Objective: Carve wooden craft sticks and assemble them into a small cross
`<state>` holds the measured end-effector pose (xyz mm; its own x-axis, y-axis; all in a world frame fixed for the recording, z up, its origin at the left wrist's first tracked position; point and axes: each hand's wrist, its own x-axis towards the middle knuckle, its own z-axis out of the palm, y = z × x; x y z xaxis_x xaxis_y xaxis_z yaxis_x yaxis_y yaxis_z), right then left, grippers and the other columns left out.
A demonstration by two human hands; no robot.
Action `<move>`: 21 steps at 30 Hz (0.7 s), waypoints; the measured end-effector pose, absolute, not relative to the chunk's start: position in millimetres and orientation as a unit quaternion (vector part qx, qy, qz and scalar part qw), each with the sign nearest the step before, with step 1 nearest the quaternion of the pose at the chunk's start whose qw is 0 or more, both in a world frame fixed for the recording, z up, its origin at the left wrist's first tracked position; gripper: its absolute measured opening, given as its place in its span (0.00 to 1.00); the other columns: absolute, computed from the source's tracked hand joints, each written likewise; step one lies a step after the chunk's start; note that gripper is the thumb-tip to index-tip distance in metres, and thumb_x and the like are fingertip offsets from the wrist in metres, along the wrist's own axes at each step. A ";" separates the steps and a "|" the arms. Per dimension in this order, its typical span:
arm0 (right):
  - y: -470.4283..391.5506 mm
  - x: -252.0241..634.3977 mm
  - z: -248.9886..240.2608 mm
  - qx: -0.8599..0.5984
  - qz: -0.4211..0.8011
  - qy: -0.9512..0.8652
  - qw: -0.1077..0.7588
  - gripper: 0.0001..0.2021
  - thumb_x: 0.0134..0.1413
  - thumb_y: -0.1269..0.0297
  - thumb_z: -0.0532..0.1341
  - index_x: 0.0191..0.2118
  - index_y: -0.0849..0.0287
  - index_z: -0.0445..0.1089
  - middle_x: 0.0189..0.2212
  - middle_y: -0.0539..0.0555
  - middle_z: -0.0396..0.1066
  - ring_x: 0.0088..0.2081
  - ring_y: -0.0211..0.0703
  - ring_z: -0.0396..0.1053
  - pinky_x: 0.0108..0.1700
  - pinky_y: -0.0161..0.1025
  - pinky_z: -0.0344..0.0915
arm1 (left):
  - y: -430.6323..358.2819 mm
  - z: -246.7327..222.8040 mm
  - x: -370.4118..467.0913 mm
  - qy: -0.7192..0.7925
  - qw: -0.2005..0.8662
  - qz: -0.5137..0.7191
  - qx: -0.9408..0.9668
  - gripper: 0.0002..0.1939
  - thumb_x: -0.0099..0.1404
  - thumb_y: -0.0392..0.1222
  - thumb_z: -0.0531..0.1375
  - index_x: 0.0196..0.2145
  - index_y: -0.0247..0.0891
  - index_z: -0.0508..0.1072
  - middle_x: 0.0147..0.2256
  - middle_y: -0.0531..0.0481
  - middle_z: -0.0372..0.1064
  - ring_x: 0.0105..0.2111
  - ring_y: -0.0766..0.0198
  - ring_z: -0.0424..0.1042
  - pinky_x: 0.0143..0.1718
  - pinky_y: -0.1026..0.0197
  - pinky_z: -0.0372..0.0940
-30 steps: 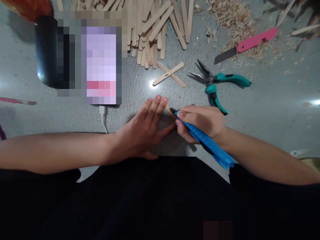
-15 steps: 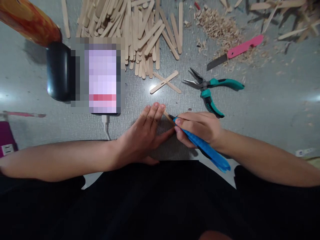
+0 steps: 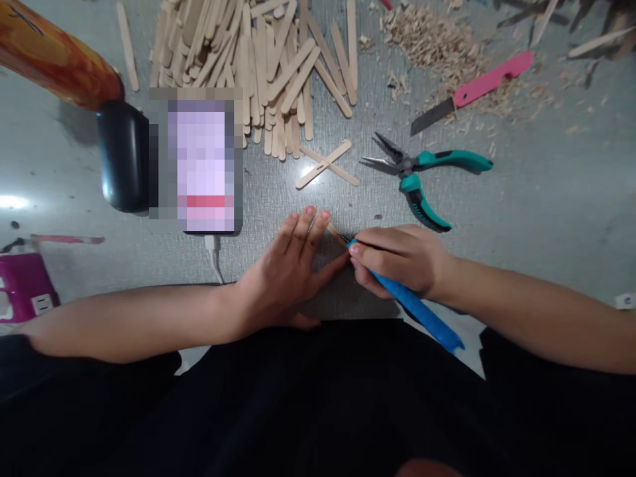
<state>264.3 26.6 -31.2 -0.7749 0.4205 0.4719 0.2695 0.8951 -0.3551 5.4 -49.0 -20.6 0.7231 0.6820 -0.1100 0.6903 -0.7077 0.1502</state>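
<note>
My left hand (image 3: 291,268) lies flat on the grey floor, fingers together, pressing down a wooden stick (image 3: 336,232) whose far end pokes out past my fingertips. My right hand (image 3: 397,258) grips a blue-handled cutter (image 3: 417,308), its tip touching the stick just right of my left fingers. The handle's rear end sticks out below my wrist. Most of the stick is hidden under my left hand.
A big pile of wooden sticks (image 3: 258,59) lies at the top, two crossed sticks (image 3: 325,164) below it. Teal pliers (image 3: 422,175), a pink-handled knife (image 3: 472,89) and wood shavings (image 3: 437,40) sit to the right. A phone (image 3: 201,159) on a cable and a black object (image 3: 122,156) are left.
Both hands stay in place on the stick. The view has shifted slightly downward, so more of the stick pile shows at the top.
</note>
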 end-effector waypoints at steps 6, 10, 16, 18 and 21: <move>21.5 262.6 -44.9 -0.183 0.107 -0.938 0.273 0.04 0.75 0.69 0.59 0.45 0.55 0.72 0.34 0.50 0.79 0.29 0.40 0.72 0.28 0.41 0.66 | -58.1 -14.7 5.7 0.379 0.066 -0.043 0.922 0.82 0.43 0.84 0.74 0.79 0.34 0.47 0.75 0.10 0.54 0.76 0.15 0.58 0.76 0.29 0.59; 21.0 259.1 -49.1 -0.154 0.095 -0.946 0.270 0.04 0.77 0.69 0.58 0.48 0.53 0.69 0.33 0.49 0.77 0.29 0.41 0.69 0.28 0.41 0.62 | -66.9 -10.8 5.7 0.397 0.061 -0.050 0.914 0.81 0.44 0.83 0.74 0.79 0.34 0.47 0.75 0.09 0.54 0.75 0.15 0.61 0.76 0.27 0.58; 26.8 260.6 -40.2 -0.128 0.100 -0.959 0.233 0.06 0.76 0.72 0.58 0.51 0.54 0.65 0.33 0.49 0.76 0.29 0.41 0.71 0.31 0.40 0.64 | -68.0 -11.6 4.4 0.415 0.093 -0.036 0.904 0.79 0.44 0.79 0.78 0.80 0.40 0.48 0.80 0.12 0.41 0.77 0.15 0.57 0.78 0.29 0.55; 28.5 261.9 -36.7 -0.123 0.102 -0.963 0.216 0.06 0.76 0.71 0.60 0.52 0.55 0.65 0.33 0.50 0.77 0.30 0.42 0.72 0.31 0.40 0.65 | -67.2 -13.1 4.0 0.414 0.100 -0.033 0.904 0.79 0.43 0.79 0.78 0.80 0.40 0.48 0.80 0.11 0.39 0.77 0.14 0.57 0.78 0.30 0.55; 30.1 261.9 -33.1 -0.126 0.097 -0.963 0.219 0.06 0.75 0.71 0.61 0.51 0.54 0.64 0.32 0.49 0.76 0.29 0.42 0.71 0.30 0.40 0.64 | -66.6 -14.5 3.6 0.410 0.102 -0.041 0.906 0.81 0.44 0.79 0.77 0.80 0.39 0.46 0.80 0.10 0.39 0.77 0.13 0.56 0.78 0.29 0.54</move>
<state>261.9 30.1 -33.1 -0.8719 0.2860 0.3975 0.2006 0.9491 -0.2427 3.6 -66.6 -14.5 0.6610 0.7336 -0.1578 0.7503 -0.6435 0.1514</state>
